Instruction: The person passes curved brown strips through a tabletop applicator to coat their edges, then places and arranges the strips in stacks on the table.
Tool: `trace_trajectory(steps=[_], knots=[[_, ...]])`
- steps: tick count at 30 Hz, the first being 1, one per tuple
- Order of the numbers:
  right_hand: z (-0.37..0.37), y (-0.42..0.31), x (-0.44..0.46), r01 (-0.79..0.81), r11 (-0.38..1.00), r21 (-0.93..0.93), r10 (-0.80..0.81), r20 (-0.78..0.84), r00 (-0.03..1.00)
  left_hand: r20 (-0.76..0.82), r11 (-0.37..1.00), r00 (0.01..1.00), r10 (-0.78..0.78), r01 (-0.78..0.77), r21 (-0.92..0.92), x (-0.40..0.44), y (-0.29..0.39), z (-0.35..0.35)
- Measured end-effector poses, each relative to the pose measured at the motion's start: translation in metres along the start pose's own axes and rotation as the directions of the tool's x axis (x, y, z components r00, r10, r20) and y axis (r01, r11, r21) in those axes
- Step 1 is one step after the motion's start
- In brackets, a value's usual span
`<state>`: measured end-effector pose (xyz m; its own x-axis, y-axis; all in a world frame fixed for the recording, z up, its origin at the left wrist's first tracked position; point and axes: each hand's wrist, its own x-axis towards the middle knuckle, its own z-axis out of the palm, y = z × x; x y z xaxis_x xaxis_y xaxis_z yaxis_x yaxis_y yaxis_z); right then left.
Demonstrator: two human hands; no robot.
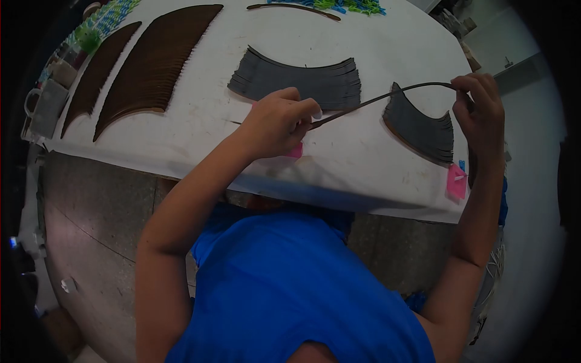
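A long thin dark strap (pixel 363 105) is stretched above the white table, bowed upward toward its right end. My left hand (pixel 275 124) is closed around its left part, near a tapered section. My right hand (pixel 481 109) pinches the other end between thumb and fingers. Just beyond my left hand lies a fanned row of dark grey straps (pixel 296 78). A smaller fan of grey straps (pixel 420 130) rests below the held strap, nearer my right hand. A pink piece (pixel 295 151) shows partly from under my left hand.
Two fans of brown straps (pixel 160 60) (pixel 100 78) cover the table's left side. A single brown strap (pixel 296 8) lies at the back, near blue and green pieces (pixel 357 6). Another pink piece (pixel 456 183) sits by the front right edge. A pale mug-like container (pixel 48 106) stands far left.
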<state>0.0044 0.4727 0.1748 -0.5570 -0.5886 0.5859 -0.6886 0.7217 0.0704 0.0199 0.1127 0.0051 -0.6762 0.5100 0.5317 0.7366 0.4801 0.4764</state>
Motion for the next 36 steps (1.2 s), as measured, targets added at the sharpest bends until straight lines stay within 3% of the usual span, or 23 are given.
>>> trace_trajectory(steps=[1,3,4,5,6,7,8,9,10,12,14,15,17,18,20,21,23,24,26,27,29,32,36], knots=[[-0.002,0.003,0.005,-0.005,1.000,0.008,0.005,0.001,1.000,-0.004,1.000,1.000,0.000,0.000,0.008,-0.001,0.001,-0.002],[-0.004,0.010,0.009,-0.001,1.000,0.016,0.001,-0.009,1.000,0.121,0.909,0.961,-0.248,0.274,-0.313,0.002,0.009,-0.012],[-0.005,0.015,0.008,-0.085,0.993,0.079,0.084,0.009,0.996,0.113,0.913,0.962,-0.247,0.270,-0.304,0.002,0.006,-0.019],[-0.005,0.020,0.005,-0.166,0.976,0.142,0.163,0.030,0.986,0.280,0.694,0.910,-0.307,0.415,-0.588,0.001,0.001,-0.028],[-0.002,0.032,-0.003,-0.154,0.977,0.146,0.153,0.017,0.988,0.452,0.370,0.843,-0.293,0.536,-0.759,0.000,-0.004,-0.037],[0.004,0.048,-0.015,-0.307,0.879,0.364,0.270,0.149,0.951,0.441,0.384,0.846,-0.300,0.530,-0.756,-0.002,-0.006,-0.043],[0.009,0.054,-0.020,-0.454,0.711,0.537,0.340,0.303,0.890,0.411,0.265,0.862,-0.296,0.487,-0.832,-0.005,-0.008,-0.048],[0.012,0.038,-0.020,-0.500,0.626,0.598,0.340,0.368,0.865,0.379,0.141,0.877,-0.295,0.433,-0.891,-0.010,-0.011,-0.053],[0.017,0.038,-0.027,-0.485,0.628,0.608,0.329,0.357,0.874,0.370,0.156,0.879,-0.302,0.428,-0.890,-0.015,-0.016,-0.057],[0.042,0.044,-0.050,-0.628,0.369,0.685,0.276,0.564,0.778,0.386,-0.059,0.871,-0.303,0.387,-0.920,-0.024,-0.026,-0.062],[0.063,0.027,-0.065,-0.651,0.107,0.751,0.272,0.608,0.746,0.365,-0.101,0.879,-0.307,0.351,-0.931,-0.029,-0.026,-0.069],[0.072,0.019,-0.072,-0.644,0.110,0.757,0.263,0.603,0.753,0.353,-0.157,0.885,-0.302,0.319,-0.935,-0.032,-0.026,-0.072],[0.088,0.004,-0.084,-0.629,-0.256,0.734,0.256,0.679,0.688,0.340,-0.169,0.888,-0.309,0.300,-0.939,-0.040,-0.031,-0.074],[0.096,-0.004,-0.089,-0.627,-0.253,0.737,0.249,0.675,0.694,0.335,-0.192,0.890,-0.310,0.287,-0.939,-0.044,-0.034,-0.074],[0.112,-0.021,-0.094,-0.478,-0.463,0.747,0.224,0.620,0.752,0.330,-0.197,0.888,-0.321,0.278,-0.940,-0.051,-0.040,-0.074],[0.117,-0.029,-0.094,-0.476,-0.460,0.749,0.219,0.616,0.757,0.332,-0.208,0.884,-0.328,0.275,-0.939,-0.055,-0.042,-0.075],[0.125,-0.046,-0.090,-0.357,-0.654,0.667,0.186,0.599,0.779,0.317,-0.204,0.893,-0.320,0.262,-0.943,-0.061,-0.051,-0.072],[0.129,-0.055,-0.086,-0.356,-0.651,0.670,0.184,0.595,0.783,0.308,-0.204,0.899,-0.310,0.254,-0.945,-0.062,-0.052,-0.073],[0.138,-0.072,-0.079,-0.191,-0.795,0.576,0.197,0.543,0.816,0.291,-0.190,0.898,-0.331,0.239,-0.952,-0.061,-0.046,-0.074],[0.141,-0.082,-0.073,-0.187,-0.790,0.584,0.201,0.535,0.821,0.280,-0.182,0.893,-0.352,0.228,-0.956,-0.060,-0.042,-0.073],[0.146,-0.098,-0.062,-0.017,-0.854,0.519,0.299,0.519,0.800,0.279,-0.163,0.884,-0.376,0.234,-0.959,-0.062,-0.041,-0.069],[0.158,-0.106,-0.049,0.067,-0.894,0.444,0.267,0.405,0.874,0.268,-0.132,0.880,-0.393,0.235,-0.963,-0.064,-0.043,-0.065],[0.160,-0.107,-0.039,0.121,-0.868,0.482,0.308,0.331,0.892,0.208,-0.088,0.884,-0.419,0.188,-0.978,-0.068,-0.048,-0.066]])
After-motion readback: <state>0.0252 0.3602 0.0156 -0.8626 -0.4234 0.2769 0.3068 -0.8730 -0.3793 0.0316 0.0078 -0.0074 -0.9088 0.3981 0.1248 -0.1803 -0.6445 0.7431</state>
